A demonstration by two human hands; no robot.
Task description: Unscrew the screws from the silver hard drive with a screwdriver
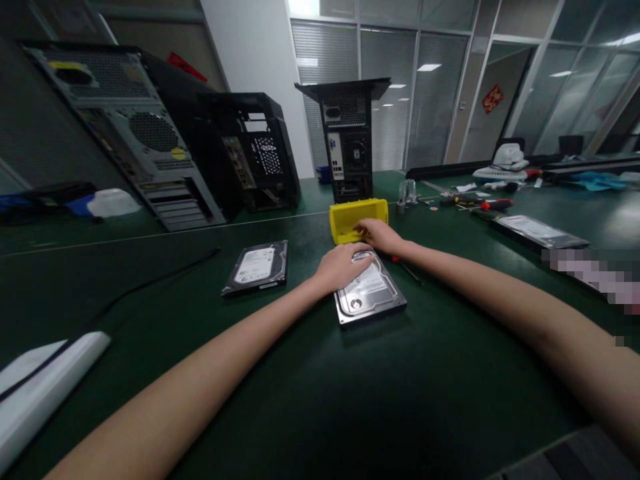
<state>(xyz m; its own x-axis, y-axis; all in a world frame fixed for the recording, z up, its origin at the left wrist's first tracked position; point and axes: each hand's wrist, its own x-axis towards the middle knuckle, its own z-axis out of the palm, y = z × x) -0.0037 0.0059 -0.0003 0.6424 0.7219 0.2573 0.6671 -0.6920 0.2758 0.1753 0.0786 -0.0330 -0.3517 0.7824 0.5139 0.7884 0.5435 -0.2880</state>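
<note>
My left hand [343,267] is closed over the far left side of a silver hard drive [370,290], which lies flat on the green table. Its thumb rests on the label side, and its other fingers bend round toward the far edge. Just beyond, my right hand [379,235] reaches into a yellow plastic bin [345,215] that faces me. The right fingers are bent together at the bin's inside; whatever they pinch is too small or hidden to make out. A screwdriver [413,272] lies beside the drive, under my right forearm, its red handle partly covered.
A second hard drive [257,265] lies to the left, another drive [537,230] to the right. Open computer cases [160,133] stand behind. Pliers and screwdrivers [480,202] and a clear glass [407,192] sit at back right. A black cable [160,277] crosses the left side.
</note>
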